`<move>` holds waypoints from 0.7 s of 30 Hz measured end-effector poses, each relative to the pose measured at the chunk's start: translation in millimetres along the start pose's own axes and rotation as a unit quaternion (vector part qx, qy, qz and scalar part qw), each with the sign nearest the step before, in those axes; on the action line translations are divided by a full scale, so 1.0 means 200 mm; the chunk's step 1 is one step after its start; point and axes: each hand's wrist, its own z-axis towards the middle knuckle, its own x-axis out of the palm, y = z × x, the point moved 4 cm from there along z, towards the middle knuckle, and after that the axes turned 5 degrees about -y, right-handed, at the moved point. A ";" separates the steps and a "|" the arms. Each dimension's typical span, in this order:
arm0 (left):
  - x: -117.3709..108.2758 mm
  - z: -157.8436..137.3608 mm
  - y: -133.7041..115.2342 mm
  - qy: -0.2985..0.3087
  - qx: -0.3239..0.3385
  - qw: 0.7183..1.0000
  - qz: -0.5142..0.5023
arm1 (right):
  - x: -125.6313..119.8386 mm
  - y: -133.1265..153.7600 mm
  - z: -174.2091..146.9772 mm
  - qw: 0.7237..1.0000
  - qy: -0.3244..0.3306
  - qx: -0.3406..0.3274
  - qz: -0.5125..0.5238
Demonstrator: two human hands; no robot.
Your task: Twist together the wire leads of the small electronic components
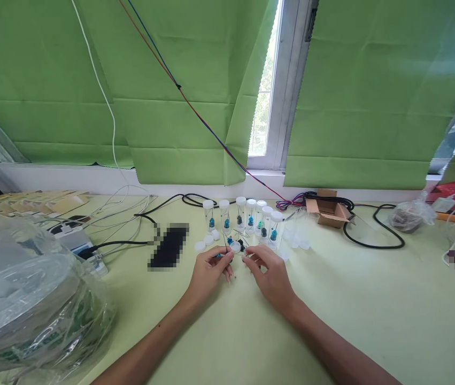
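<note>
My left hand (210,267) is closed in a pinch on a small blue part with a thin dark stem, mostly hidden by the fingers. Opposite it, my right hand (269,270) has thumb and fingertips drawn together beside the small loose parts; what they hold, if anything, is too small to make out. Between the hands lie a white round cap (235,246) and several small black and blue parts (241,245) with thin stems. Just beyond stand several clear tubes (276,232) with white tops, upright, each with a small blue, green or black part inside.
Loose white caps (200,246) lie left of the tubes, more clear plastic pieces (301,243) to the right. Farther out are a blurred dark rectangle (169,247), a power strip (86,251), a small cardboard box (327,211), black cable (375,247) and a plastic-wrapped reel (30,299).
</note>
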 end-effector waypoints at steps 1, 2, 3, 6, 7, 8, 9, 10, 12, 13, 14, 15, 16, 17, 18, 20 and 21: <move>0.00 0.00 0.00 0.001 -0.003 1.000 -0.003 | 0.00 0.01 0.00 0.999 0.005 -0.035 -0.035; 0.00 0.00 0.01 0.002 -0.004 1.000 -0.006 | 0.00 0.02 -0.01 0.996 0.011 -0.063 -0.059; 0.00 0.00 0.01 0.004 -0.004 1.000 -0.008 | 0.00 0.02 -0.01 0.994 0.016 -0.083 -0.075; 0.00 0.00 0.01 0.010 -0.004 1.000 -0.012 | 0.00 0.02 -0.01 0.989 0.022 -0.111 -0.095; 0.01 0.00 0.01 0.012 -0.005 1.000 -0.013 | 0.00 0.02 -0.01 0.988 0.023 -0.115 -0.097; 0.01 0.00 0.01 0.013 -0.005 1.000 -0.013 | 0.00 0.02 -0.01 0.988 0.024 -0.118 -0.098; 0.01 -0.01 0.01 0.013 -0.006 1.000 -0.013 | 0.00 0.02 -0.01 0.988 0.024 -0.119 -0.099; 0.01 -0.01 0.01 0.013 -0.006 1.000 -0.012 | 0.00 0.02 -0.01 0.987 0.024 -0.120 -0.102; 0.01 -0.01 0.01 0.011 -0.005 1.000 -0.007 | 0.00 0.02 -0.01 0.987 0.022 -0.120 -0.105; 0.01 -0.01 0.00 0.010 -0.004 1.000 -0.004 | 0.00 0.03 -0.01 0.987 0.021 -0.119 -0.105; 0.01 -0.01 0.00 0.011 -0.004 1.000 -0.001 | 0.00 0.03 -0.01 0.987 0.020 -0.118 -0.105; 0.01 -0.01 0.00 0.011 -0.004 1.000 0.000 | 0.00 0.03 -0.01 0.987 0.019 -0.117 -0.106; 0.02 -0.01 0.00 0.013 -0.005 1.000 0.001 | 0.00 0.03 -0.01 0.988 0.017 -0.115 -0.106; 0.02 -0.01 0.00 0.014 -0.005 1.000 0.001 | 0.00 0.03 -0.01 0.988 0.016 -0.114 -0.106; 0.02 -0.01 0.00 0.014 -0.005 1.000 -0.001 | 0.00 0.03 -0.01 0.988 0.016 -0.112 -0.106; 0.02 -0.01 0.00 0.012 -0.003 1.000 -0.003 | 0.00 0.02 -0.01 0.989 0.016 -0.103 -0.102; 0.02 -0.01 -0.01 0.010 -0.002 1.000 -0.004 | 0.00 0.02 -0.01 0.990 0.015 -0.095 -0.099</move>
